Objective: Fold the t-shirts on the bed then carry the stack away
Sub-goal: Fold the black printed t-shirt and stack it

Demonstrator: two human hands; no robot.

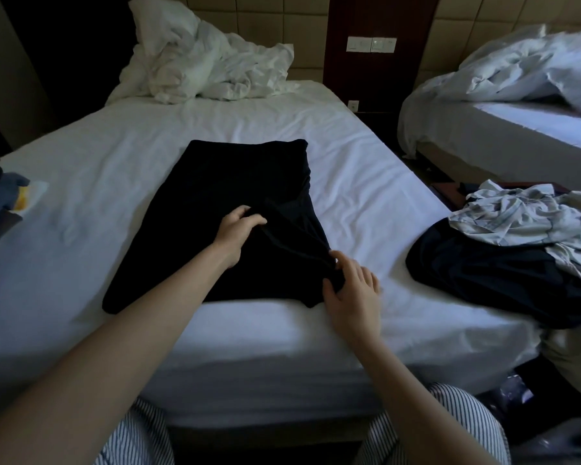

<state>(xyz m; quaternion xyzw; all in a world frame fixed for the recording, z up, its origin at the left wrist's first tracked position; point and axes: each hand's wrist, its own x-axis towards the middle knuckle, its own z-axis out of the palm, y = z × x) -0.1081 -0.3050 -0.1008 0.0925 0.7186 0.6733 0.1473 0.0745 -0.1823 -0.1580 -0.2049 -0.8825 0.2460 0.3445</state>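
Evidently early: left hand (239,229) and right hand (353,290) pinch the half-folded black t-shirt (215,196) on the bed (81,182); a crumpled pile (503,263) waits.

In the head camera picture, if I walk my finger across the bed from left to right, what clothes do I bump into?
blue and yellow clothes at the left edge → black t-shirt spread in the middle → heap of dark and pale clothes at the right edge
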